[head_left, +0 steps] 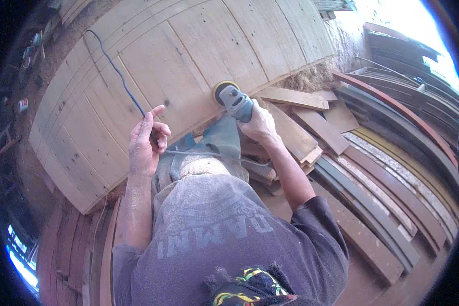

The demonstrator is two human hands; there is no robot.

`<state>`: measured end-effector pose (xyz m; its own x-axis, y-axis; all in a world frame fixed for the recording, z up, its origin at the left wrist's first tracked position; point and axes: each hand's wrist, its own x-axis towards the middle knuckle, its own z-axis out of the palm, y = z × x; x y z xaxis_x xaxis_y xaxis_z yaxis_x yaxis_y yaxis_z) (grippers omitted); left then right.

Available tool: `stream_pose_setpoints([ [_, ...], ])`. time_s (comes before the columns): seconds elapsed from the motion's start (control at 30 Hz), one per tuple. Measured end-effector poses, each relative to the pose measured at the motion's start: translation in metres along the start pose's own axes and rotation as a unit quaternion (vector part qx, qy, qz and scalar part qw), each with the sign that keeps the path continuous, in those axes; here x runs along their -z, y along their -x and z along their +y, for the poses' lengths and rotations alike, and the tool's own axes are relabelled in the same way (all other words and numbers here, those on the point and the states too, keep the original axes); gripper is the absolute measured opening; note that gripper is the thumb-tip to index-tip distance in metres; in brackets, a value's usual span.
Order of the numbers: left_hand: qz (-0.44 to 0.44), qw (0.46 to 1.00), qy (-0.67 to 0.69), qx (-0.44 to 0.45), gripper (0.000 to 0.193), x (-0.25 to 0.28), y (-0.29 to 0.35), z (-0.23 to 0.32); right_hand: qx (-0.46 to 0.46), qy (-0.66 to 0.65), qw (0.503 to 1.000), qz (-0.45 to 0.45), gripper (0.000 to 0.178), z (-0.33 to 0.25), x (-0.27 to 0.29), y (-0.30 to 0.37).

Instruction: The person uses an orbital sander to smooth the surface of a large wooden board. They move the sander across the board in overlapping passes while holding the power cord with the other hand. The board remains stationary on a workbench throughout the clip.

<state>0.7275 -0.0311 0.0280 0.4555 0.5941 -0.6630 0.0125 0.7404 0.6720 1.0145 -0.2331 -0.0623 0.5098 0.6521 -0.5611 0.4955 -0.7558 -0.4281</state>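
A wide panel of pale wooden planks [148,66] lies in front of me, crossed by grooves and dotted with dark knots. My right hand [260,125] is wrapped round the grey body of an angle grinder [236,103]. The grinder's round, yellow-rimmed disc [224,93] rests on or just over the panel near its close edge; I cannot tell which. My left hand [147,140] is raised over the panel's near edge, its fingers curled round a dark power cord [118,71]. From there the cord runs up across the planks, and a greyish length passes in front of my waist.
Short boards [296,135] are heaped to the right beside the panel. Beyond them long planks and strips [392,183] are stacked. Reddish-brown boards [69,250] lie at the lower left. A small white and red container [23,105] stands at the far left. Sawdust [311,79] gathers by the panel's right edge.
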Motion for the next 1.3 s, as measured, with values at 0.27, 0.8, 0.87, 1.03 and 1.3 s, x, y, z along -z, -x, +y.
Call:
stream_pose_setpoints([
  [0.27, 0.000, 1.000, 0.025, 0.011, 0.048, -0.070, -0.007, -0.027, -0.047, -0.030, 0.998, 0.041, 0.061, 0.065, 0.078, -0.032],
  [0.8, 0.019, 0.999, -0.020, -0.018, 0.047, -0.125, 0.004, -0.043, -0.001, -0.265, 0.950, 0.168, 0.048, 0.191, 0.143, -0.080],
  [0.87, 0.047, 0.999, -0.010, -0.025, 0.046, -0.112, 0.010, -0.042, 0.001, -0.272, 0.958, 0.093, 0.050, 0.149, 0.123, -0.058],
  [1.03, 0.073, 0.997, -0.012, -0.034, 0.045, -0.112, 0.014, -0.037, 0.102, -0.056, 0.991, -0.061, 0.056, 0.070, 0.029, -0.006],
  [1.3, 0.077, 0.996, -0.009, -0.031, 0.045, -0.111, 0.011, -0.042, 0.086, -0.009, 0.995, -0.054, 0.054, 0.056, 0.024, -0.003],
])
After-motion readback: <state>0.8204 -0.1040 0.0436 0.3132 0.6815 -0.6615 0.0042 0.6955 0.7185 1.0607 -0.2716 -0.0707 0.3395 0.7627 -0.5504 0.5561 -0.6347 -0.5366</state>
